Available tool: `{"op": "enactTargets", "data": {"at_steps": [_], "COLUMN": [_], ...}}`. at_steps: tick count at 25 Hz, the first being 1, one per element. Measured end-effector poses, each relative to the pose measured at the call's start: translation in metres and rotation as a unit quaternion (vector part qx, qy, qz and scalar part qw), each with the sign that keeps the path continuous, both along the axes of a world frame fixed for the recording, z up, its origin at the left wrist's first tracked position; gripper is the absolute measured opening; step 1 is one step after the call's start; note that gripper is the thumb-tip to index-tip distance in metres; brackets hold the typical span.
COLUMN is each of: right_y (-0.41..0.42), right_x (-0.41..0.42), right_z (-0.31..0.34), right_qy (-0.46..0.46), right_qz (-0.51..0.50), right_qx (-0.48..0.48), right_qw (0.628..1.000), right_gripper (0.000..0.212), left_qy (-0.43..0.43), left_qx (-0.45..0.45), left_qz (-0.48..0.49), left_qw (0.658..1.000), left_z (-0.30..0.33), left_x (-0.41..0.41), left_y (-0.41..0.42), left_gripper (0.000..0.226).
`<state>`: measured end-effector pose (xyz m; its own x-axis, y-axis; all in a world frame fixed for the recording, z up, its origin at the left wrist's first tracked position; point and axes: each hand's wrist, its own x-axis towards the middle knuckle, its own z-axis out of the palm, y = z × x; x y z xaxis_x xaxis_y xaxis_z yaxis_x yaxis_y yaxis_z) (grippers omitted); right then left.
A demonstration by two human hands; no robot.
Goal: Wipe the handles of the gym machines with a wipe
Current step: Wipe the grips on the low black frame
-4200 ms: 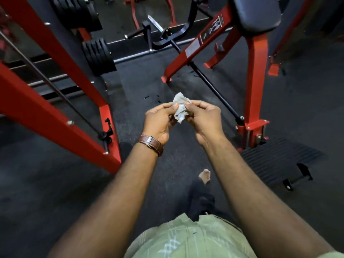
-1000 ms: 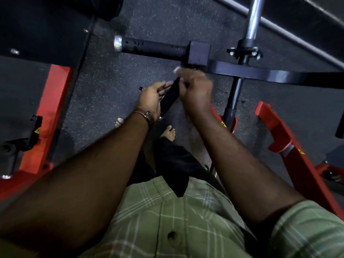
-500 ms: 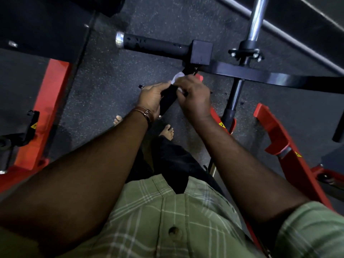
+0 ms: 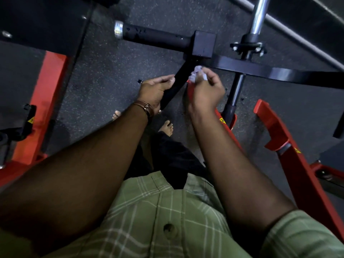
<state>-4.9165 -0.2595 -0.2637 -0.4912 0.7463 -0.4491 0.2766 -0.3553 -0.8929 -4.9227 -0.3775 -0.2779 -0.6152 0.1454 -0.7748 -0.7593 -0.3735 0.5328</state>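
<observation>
Gripping the black handle (image 4: 174, 88), left hand (image 4: 154, 92) steadies it; right hand (image 4: 205, 90) pinches a crumpled wipe (image 4: 195, 74) beside it. Yellow stickers (image 4: 221, 120) unreadable.

likely a gym, red machine frames (image 4: 297, 155), speckled rubber floor (image 4: 111, 71)

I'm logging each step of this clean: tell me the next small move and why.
Probably press the wipe in the right hand onto the slanted black handle and draw it down. The left hand grips that handle lower down, and the wipe sits bunched beside its top end.
</observation>
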Motion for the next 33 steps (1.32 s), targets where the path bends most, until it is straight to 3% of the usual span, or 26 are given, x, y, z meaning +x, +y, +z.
{"op": "enactTargets", "data": {"at_steps": [2, 7, 11, 15, 20, 27, 30, 31, 33], "right_y": [0.006, 0.013, 0.027, 0.017, 0.028, 0.026, 0.018, 0.013, 0.006], "right_x": [-0.012, -0.006, -0.027, -0.008, -0.028, -0.008, 0.012, 0.017, 0.009], "right_z": [-0.004, -0.009, -0.01, -0.008, 0.008, 0.019, 0.041, 0.048, 0.058], "right_qy": [-0.009, -0.103, -0.034, -0.075, -0.026, -0.173, -0.101, -0.077, -0.052], "right_qz": [-0.006, 0.204, 0.16, 0.26, 0.135, 0.252, 0.263, 0.307, 0.418], "right_qx": [-0.11, -0.15, -0.358, -0.334, -0.407, -0.153, 0.031, 0.163, 0.414], "right_qw": [0.994, 0.962, 0.919, 0.903, 0.903, 0.94, 0.959, 0.934, 0.807], "right_gripper": [0.016, 0.038, 0.029, 0.027, 0.027, 0.027, 0.009, 0.006, 0.01], "left_qy": [0.005, 0.025, 0.036, 0.017, -0.023, -0.047, -0.091, -0.09, -0.08], "left_qx": [-0.006, -0.021, -0.034, -0.025, -0.012, 0.004, 0.041, 0.041, 0.023], "left_qz": [-0.008, -0.019, -0.032, -0.063, -0.105, -0.074, -0.027, -0.022, -0.013], "left_qw": [1.0, 0.999, 0.998, 0.998, 0.994, 0.996, 0.995, 0.995, 0.996], "left_z": [0.0, 0.002, 0.006, 0.01, 0.009, 0.014, 0.015, 0.014, 0.007], "left_x": [-0.001, 0.001, 0.0, -0.003, -0.014, -0.012, -0.012, -0.012, -0.011], "left_y": [0.0, 0.0, -0.001, -0.003, -0.011, -0.01, -0.007, -0.007, -0.009], "left_gripper": [0.014, 0.014, 0.013, 0.013, 0.01, 0.011, 0.006, 0.007, 0.016]}}
